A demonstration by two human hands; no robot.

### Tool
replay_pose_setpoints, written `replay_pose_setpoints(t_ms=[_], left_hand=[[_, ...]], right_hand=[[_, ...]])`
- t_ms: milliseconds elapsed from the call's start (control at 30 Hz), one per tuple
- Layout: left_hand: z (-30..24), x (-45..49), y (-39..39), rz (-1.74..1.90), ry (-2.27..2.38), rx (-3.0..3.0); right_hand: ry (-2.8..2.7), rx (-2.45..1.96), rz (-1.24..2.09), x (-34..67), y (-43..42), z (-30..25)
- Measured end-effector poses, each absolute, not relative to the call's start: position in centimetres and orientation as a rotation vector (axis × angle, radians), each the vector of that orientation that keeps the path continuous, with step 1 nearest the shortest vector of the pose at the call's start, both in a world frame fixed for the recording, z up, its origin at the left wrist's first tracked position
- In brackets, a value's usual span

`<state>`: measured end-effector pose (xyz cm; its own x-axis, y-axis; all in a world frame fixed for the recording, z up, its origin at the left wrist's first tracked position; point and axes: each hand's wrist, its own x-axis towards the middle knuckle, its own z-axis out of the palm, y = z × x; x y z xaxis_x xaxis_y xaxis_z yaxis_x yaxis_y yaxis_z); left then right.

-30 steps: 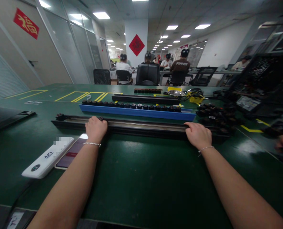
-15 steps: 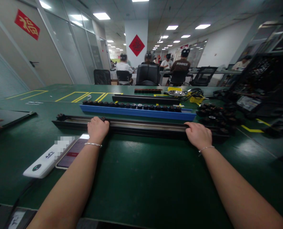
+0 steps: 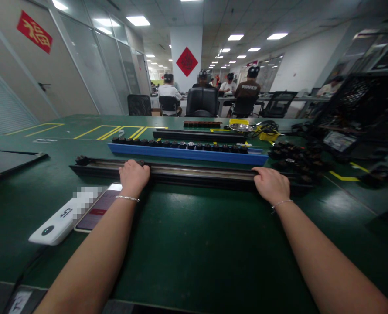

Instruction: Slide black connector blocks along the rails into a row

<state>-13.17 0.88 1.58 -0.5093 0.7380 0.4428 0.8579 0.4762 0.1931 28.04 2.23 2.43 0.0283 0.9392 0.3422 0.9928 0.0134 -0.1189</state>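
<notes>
1 long black rail (image 3: 200,175) lies side to side on the green table (image 3: 194,248), just this side of the blue tray (image 3: 187,153); L hand (image 3: 134,176) curls tight on the rail, small dark knob (image 3: 141,163) by its fingers, can't tell if it's pinched; R hand (image 3: 271,182) grips the rail toward its R end; black bits (image 3: 295,155) heaped behind that end, so it's tight there; phone (image 3: 97,213) & white box (image 3: 55,226) sit nr the L forearm (image 3: 99,248); most room is btwn the arms, from rail to table's near edge.
</notes>
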Motion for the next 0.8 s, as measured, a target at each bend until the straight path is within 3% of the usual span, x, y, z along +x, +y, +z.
replay_pose_setpoints(t_ms=[800], left_hand=[[1.75, -12.45, 0.92, -0.561, -2.411, -1.439]], right_hand=[[-1.981, -1.987, -0.222, 28.08, 2.25, 2.44]])
